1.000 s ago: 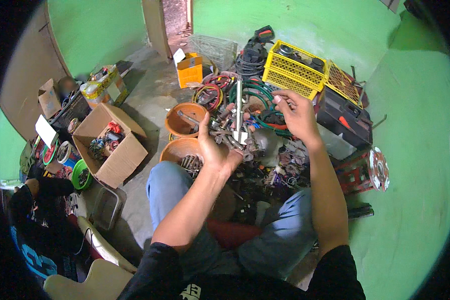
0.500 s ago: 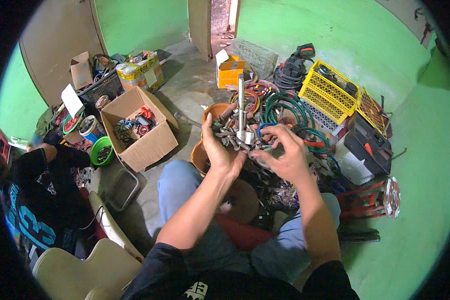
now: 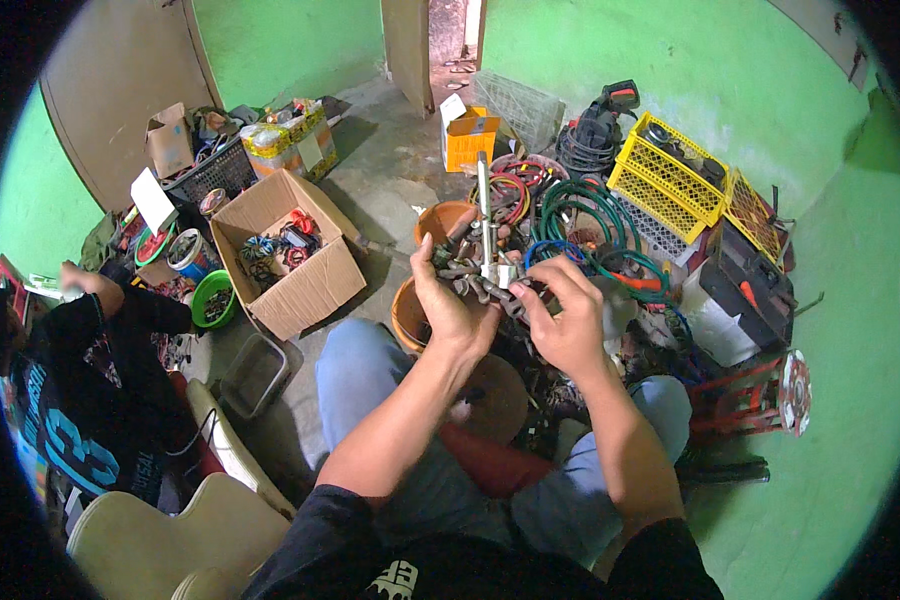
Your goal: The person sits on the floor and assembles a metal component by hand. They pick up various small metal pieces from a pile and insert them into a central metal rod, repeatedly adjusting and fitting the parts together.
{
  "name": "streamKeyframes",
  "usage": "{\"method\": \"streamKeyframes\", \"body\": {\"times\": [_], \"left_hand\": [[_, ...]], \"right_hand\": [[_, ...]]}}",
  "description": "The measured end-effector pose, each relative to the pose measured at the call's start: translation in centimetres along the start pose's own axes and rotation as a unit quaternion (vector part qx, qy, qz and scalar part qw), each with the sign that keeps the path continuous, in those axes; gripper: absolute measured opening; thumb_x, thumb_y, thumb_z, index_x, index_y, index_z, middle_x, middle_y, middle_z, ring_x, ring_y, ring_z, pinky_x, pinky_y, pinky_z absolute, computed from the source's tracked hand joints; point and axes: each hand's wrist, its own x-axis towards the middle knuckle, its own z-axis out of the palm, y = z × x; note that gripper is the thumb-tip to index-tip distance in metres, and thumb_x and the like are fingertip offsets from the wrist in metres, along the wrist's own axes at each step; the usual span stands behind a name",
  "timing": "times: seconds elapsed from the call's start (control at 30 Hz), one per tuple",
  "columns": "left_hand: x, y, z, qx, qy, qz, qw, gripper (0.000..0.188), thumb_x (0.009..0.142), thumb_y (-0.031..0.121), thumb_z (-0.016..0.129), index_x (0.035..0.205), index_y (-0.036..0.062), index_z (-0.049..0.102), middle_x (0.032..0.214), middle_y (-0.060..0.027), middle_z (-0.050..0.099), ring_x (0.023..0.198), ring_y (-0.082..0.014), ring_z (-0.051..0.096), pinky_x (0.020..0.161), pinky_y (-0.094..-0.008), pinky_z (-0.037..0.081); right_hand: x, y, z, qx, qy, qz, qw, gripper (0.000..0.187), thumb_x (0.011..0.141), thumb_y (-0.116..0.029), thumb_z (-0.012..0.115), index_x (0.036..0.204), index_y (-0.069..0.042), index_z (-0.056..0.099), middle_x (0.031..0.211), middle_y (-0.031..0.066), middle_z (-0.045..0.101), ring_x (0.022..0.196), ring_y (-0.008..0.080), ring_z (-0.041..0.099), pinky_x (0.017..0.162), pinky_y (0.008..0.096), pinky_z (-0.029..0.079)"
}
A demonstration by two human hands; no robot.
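My left hand [image 3: 458, 318] is cupped, palm up, around a pile of worn metal hardware [image 3: 467, 275], bolts and small fittings by their look. From that pile a long shiny metal rod [image 3: 484, 200] sticks up, with a pale blocky metal piece [image 3: 507, 275] by its foot. My right hand [image 3: 573, 308] is closed at the pile's right edge, thumb and forefinger pinching a small grey metal part [image 3: 513, 304]; its exact kind is hard to make out. Beneath both hands, loose metal scrap shows between my knees, and an orange tub [image 3: 407, 315] is partly hidden by my left arm.
At the left stand a cardboard box [image 3: 300, 295] of cables and a green bowl [image 3: 213, 300]. Coiled green hose [image 3: 610, 205], yellow crates [image 3: 660, 180], a black toolbox [image 3: 745, 280] and a red stool [image 3: 760, 395] line the right. Another person [image 3: 90, 380] sits at the left, beside a cream chair [image 3: 185, 530].
My right fingers have shifted down and inward onto a small metal part at the pile's edge. The view has turned slightly. The other person's hand has risen a little.
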Motion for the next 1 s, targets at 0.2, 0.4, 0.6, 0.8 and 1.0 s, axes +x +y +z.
{"method": "streamKeyframes", "body": {"times": [0.2,0.4,0.6,0.8,1.0], "left_hand": [[0.3,-1.1,0.6,-0.029,0.041,0.012,0.999,0.065,0.096,0.055,0.035,0.131,0.0034,0.053,0.107,-0.0196,0.066,0.085,-0.0300,0.064,0.075,-0.0429,0.054],[0.2,-1.2,0.7,-0.016,0.061,0.002,0.998,0.067,0.096,0.054,0.032,0.129,0.0004,0.055,0.103,-0.0208,0.067,0.086,-0.0332,0.065,0.076,-0.0458,0.055],[0.1,-1.4,0.9,-0.031,0.074,-0.045,0.996,0.068,0.096,0.055,0.031,0.132,0.0025,0.054,0.105,-0.0216,0.067,0.096,-0.0393,0.066,0.083,-0.0527,0.055],[0.1,-1.7,0.0,-0.065,0.015,-0.094,0.993,0.063,0.096,0.053,0.033,0.131,0.0047,0.054,0.109,-0.0199,0.066,0.101,-0.0395,0.063,0.089,-0.0556,0.052],[0.6,-2.0,-0.3,-0.113,0.005,-0.114,0.987,0.066,0.096,0.056,0.032,0.134,0.0062,0.053,0.112,-0.0210,0.065,0.104,-0.0421,0.062,0.091,-0.0601,0.049]], "right_hand": [[-0.7,-0.2,-0.3,-0.032,0.012,-0.008,0.999,0.015,0.086,-0.003,0.069,0.096,0.007,0.064,0.087,0.0180,0.064,0.076,0.0363,0.066,0.066,0.0413,0.053],[-0.5,0.2,-1.7,0.024,-0.025,0.057,0.998,0.013,0.091,-0.004,0.064,0.096,0.008,0.067,0.087,0.0192,0.066,0.076,0.0348,0.068,0.065,0.0385,0.052],[-0.7,1.0,-2.3,0.148,-0.067,0.210,0.964,0.020,0.096,-0.010,0.063,0.103,0.007,0.069,0.091,0.0144,0.070,0.079,0.0193,0.070,0.064,0.0307,0.056],[-1.0,2.9,-3.0,0.285,-0.089,0.291,0.909,0.025,0.099,-0.016,0.061,0.115,0.003,0.069,0.100,0.0109,0.072,0.086,0.0153,0.068,0.068,0.0298,0.061],[-1.2,2.7,-3.0,0.319,-0.076,0.293,0.898,0.026,0.100,-0.016,0.060,0.116,0.004,0.068,0.102,0.0099,0.071,0.089,0.0144,0.068,0.070,0.0298,0.062]]}}
